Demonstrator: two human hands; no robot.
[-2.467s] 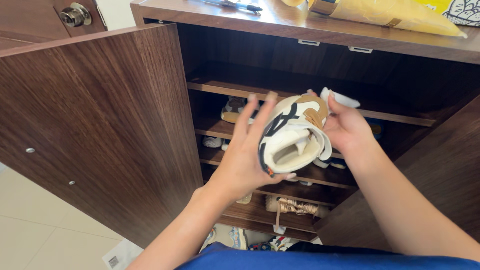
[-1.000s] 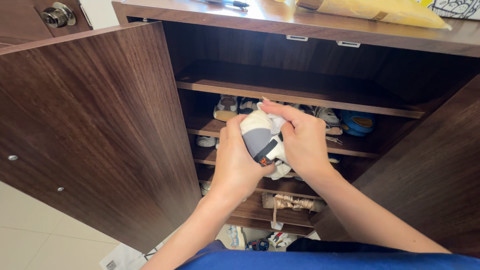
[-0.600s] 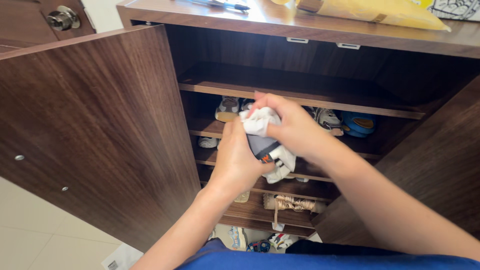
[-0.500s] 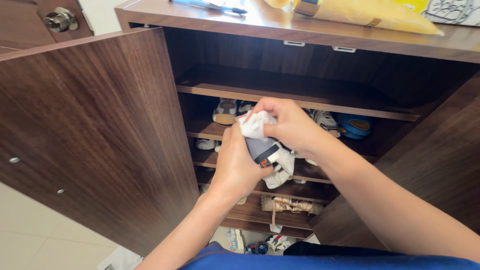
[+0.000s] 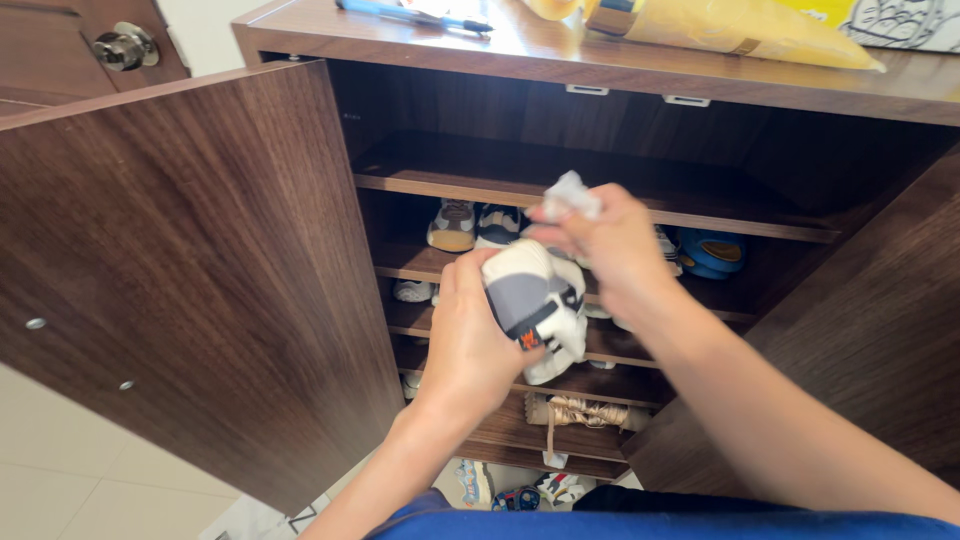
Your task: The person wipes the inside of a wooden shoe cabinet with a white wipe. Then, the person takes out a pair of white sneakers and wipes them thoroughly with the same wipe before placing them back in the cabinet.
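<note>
head view: your left hand (image 5: 470, 335) grips a white-and-grey sneaker (image 5: 535, 305) before the open shoe cabinet (image 5: 600, 190); your right hand (image 5: 615, 245) pinches a white cloth (image 5: 570, 195) above it. the open door (image 5: 190, 270) stands left, blue sandals (image 5: 710, 250) behind your right wrist.

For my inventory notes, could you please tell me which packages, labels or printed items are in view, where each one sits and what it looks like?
Yellow plastic package: lying flat on the cabinet top, upper right, long and soft, with a dark band near its left end.
Printed sheet or pack: top right corner of the cabinet top, white with a dark line drawing, yellow edge; mostly cut off.
No signs or screens are visible.
</note>
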